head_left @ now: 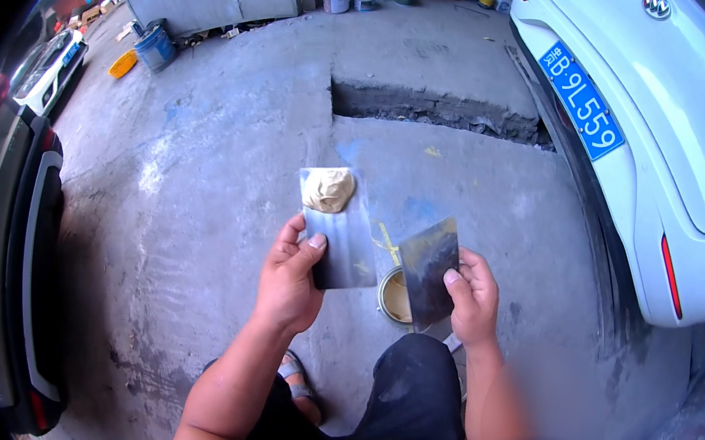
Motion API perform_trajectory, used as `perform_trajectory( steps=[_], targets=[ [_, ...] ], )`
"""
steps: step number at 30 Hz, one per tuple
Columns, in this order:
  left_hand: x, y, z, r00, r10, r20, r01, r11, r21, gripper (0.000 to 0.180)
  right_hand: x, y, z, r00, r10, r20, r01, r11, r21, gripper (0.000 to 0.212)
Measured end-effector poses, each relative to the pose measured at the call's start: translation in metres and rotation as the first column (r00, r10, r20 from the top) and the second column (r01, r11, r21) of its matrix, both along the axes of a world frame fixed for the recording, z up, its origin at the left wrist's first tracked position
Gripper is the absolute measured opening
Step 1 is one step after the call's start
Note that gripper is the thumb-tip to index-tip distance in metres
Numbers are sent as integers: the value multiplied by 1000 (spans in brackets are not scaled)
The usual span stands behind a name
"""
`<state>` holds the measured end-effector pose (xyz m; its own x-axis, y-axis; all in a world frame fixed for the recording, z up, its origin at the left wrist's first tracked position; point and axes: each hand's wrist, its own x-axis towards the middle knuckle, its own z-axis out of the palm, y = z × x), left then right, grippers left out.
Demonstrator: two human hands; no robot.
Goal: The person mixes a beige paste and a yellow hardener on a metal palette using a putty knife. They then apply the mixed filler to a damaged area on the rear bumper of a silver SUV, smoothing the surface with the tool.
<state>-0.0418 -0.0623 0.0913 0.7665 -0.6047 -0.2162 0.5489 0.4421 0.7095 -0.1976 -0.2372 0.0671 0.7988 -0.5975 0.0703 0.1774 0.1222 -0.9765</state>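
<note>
Cream paste lump (pixel 329 189) sits at the far end of a grey metal plate (pixel 343 250), against its far-left corner; rest of the plate's face only thinly streaked. Plate's long axis runs away from the person, near end slightly right. Left hand (pixel 291 278) closed round its left edge, thumb flat on the face, just nearer than the lump. Right hand (pixel 475 297) likewise closed, thumb on top, pinching the right edge of a darker, stained plate (pixel 428 273). Key relation: lump lies beyond and left of the right hand's plate, well nearer the left hand; the two plates are apart, a narrow gap between their facing edges. Round tin (pixel 382 291) with cream contents is below that gap, on the concrete floor (pixel 228 231), partly hidden by the dark plate. Counts: one lump, two plates, one such tin, two hands, one plate each. Vehicles: three, white car (pixel 655 160) right, dark one (pixel 8 266) left, another white one (pixel 49 73) far left.
</note>
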Motion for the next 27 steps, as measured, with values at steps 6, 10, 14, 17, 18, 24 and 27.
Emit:
perform_trajectory(
  steps=[6,10,14,17,18,24,27],
  targets=[
    [-25,-10,6,971,-200,-129,194,979,-58,34,14,10,-15,944,329,-17,-327,942,74,31],
    [-26,-9,4,979,-198,-54,196,979,-47,33,29,-20,-30,983,137,-125,-125,987,99,32],
    [-24,-8,4,987,-163,-10,162,986,-41,33,23,-31,-27,987,-83,-135,82,997,-11,37],
    [-21,-8,1,989,-150,-4,149,988,-33,33,21,-19,-13,981,-178,72,175,984,42,38],
    [-23,-8,-3,987,-161,-6,161,986,-40,34,22,-16,-13,977,-186,99,178,980,91,37],
    [-41,-9,-13,913,-408,-27,407,913,-29,40,26,-4,-14,986,-134,103,95,944,317,29],
    [-53,-16,-24,901,-432,-25,433,901,22,42,25,-4,-15,992,-122,-17,119,906,407,23]
  ],
)
